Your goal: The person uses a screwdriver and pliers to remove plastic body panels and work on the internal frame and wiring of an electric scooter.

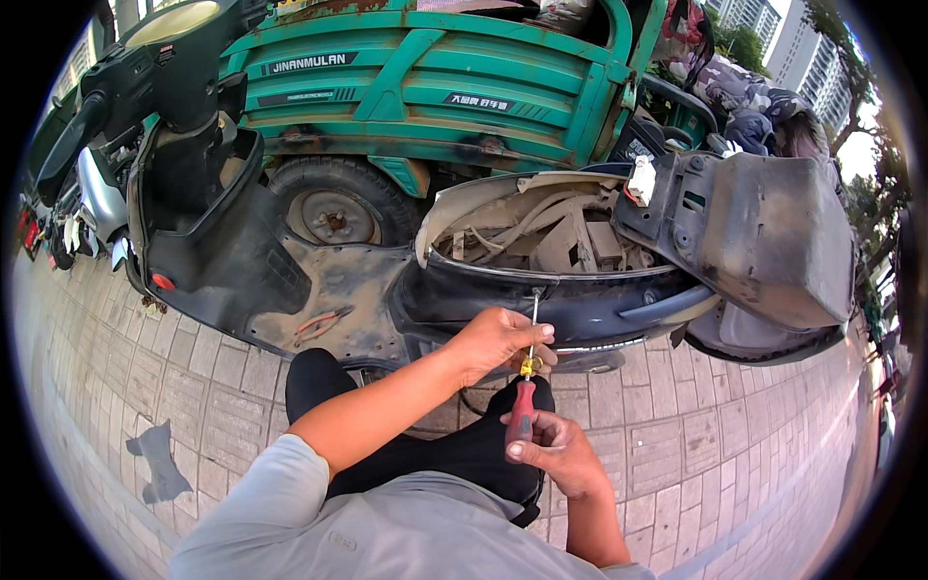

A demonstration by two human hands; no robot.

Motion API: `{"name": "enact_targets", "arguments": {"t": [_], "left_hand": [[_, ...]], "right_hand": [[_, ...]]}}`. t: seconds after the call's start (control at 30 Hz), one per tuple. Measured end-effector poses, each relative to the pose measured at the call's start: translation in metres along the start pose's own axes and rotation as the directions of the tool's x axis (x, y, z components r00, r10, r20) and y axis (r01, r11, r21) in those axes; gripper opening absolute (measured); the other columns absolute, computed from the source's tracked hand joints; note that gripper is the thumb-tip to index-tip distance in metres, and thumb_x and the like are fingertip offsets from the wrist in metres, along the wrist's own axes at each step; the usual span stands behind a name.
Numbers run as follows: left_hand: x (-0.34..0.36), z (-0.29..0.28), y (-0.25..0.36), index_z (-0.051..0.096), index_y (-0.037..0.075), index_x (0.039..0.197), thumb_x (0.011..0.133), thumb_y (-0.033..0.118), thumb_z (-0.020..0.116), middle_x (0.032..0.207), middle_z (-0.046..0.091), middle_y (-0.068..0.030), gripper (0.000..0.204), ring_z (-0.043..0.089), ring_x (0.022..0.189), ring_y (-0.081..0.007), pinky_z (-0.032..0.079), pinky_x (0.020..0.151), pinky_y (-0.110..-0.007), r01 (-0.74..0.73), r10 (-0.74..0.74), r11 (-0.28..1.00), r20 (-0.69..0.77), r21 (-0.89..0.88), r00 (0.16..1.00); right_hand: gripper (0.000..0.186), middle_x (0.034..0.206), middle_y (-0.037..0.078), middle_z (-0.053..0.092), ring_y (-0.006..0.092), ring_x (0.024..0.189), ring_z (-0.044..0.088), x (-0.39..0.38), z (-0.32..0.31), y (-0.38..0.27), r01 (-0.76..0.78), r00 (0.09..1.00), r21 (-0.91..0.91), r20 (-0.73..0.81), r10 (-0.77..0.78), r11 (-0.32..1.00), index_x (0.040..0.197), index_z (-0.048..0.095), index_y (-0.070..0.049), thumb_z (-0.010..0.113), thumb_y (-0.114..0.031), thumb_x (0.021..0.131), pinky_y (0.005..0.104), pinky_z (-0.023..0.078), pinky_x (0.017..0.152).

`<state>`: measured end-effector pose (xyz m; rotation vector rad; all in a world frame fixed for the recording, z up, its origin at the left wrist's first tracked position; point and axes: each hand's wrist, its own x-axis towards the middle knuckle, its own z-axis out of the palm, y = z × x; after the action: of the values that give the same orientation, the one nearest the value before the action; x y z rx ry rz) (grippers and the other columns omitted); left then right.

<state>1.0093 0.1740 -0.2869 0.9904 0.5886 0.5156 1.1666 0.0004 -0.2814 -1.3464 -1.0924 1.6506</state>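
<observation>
My right hand (556, 452) is closed round the red and grey handle of a screwdriver (522, 411). Its thin metal shaft points away from me, and the tip meets the dark side panel (474, 295) of a scooter at a small fastener spot. My left hand (505, 346) is closed at the shaft, fingers pinching near a small yellow piece (530, 366) on it. Above the panel, the scooter's open seat compartment (551, 237) shows dusty cables and parts inside. A pair of red-handled pliers (322, 325) lies on the dusty footboard (360, 290), left of my left forearm.
Behind the scooter stands a green cargo tricycle (416, 82) with a dusty wheel (335, 215). The scooter's black rear box (778, 237) juts out at the right, and its handlebar (77, 135) is at the upper left. A grey scrap (158, 462) lies on the paving (227, 416).
</observation>
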Motion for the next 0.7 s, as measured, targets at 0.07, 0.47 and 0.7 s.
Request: {"name": "enact_targets", "arguments": {"t": [0.07,0.47,0.7], "left_hand": [[-0.001,0.001,-0.001,0.06,-0.01,0.124,0.103,0.027,0.063,0.108,0.073,-0.025,0.043,0.074,0.096,-0.0312,0.06,0.087,-0.042,0.016,-0.013,0.993,0.029,-0.117,0.999],[0.005,0.009,-0.001,0.062,-0.01,0.123,0.098,0.026,0.071,0.112,0.072,-0.026,0.044,0.074,0.1,-0.0319,0.06,0.089,-0.041,-0.003,0.005,0.983,0.011,-0.183,1.0],[0.003,0.005,0.003,0.062,-0.01,0.124,0.097,0.025,0.072,0.112,0.072,-0.0262,0.045,0.074,0.101,-0.0341,0.059,0.092,-0.043,-0.014,0.013,0.99,-0.009,-0.142,1.0]], "right_hand": [[0.065,0.114,0.02,0.07,0.0281,0.105,0.072,-0.005,0.01,-0.009,-0.037,0.998,0.405,0.062,0.014,0.914,0.138,0.049,0.012,0.08,-0.016,0.088,0.0382,0.059,0.091],[0.071,0.112,0.017,0.068,0.0229,0.092,0.071,-0.006,-0.01,0.01,0.049,0.998,0.28,0.023,-0.058,0.959,0.137,0.052,0.009,0.081,-0.032,0.088,0.029,0.057,0.075],[0.067,0.118,0.018,0.068,0.0275,0.1,0.071,-0.01,-0.021,0.002,0.021,0.976,0.523,0.176,-0.132,0.852,0.144,0.048,0.006,0.075,-0.029,0.093,0.0363,0.059,0.085]]}}
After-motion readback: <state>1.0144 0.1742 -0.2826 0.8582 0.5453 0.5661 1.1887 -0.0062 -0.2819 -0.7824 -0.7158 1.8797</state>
